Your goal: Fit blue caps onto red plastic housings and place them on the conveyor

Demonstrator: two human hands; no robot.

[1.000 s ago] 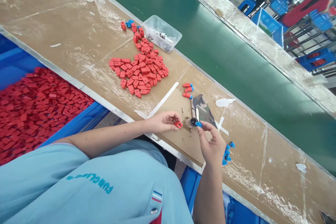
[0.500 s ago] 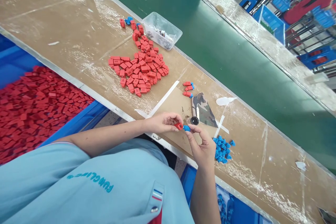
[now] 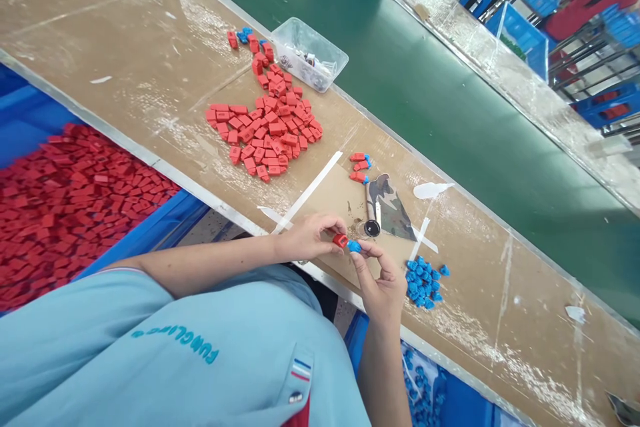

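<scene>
Left hand (image 3: 310,238) pinches a small red piece (image 3: 341,239) at the fingertips; right hand (image 3: 383,277) pinches a small blue piece (image 3: 354,246). The two pieces are touching or just about, held above the near edge of the worktop (image 3: 150,80), just in front of the camo-patterned holder (image 3: 390,203) and its dark round fitting (image 3: 371,229). Can't tell if blue is already seated in red.

My read on doing the join well:
- Keep the red piece fixed and move only the blue one. Two moving parts means misalignment.
- Line up the mating faces square before pushing. A tilted entry will likely jam or skid off.
- Grip blue by its sides so the fingertips don't cover the mating end.
- Push straight along the axis; parts this small could pop out of a pinch if force goes sideways.

Stock: blue pile (image 3: 423,280) just right of the right hand near the front edge, red pile (image 3: 270,127) mid-worktop, clear tray (image 3: 309,53) at the far edge by the green belt (image 3: 450,93). Three red-blue pairs (image 3: 359,168) lie behind the holder.
</scene>
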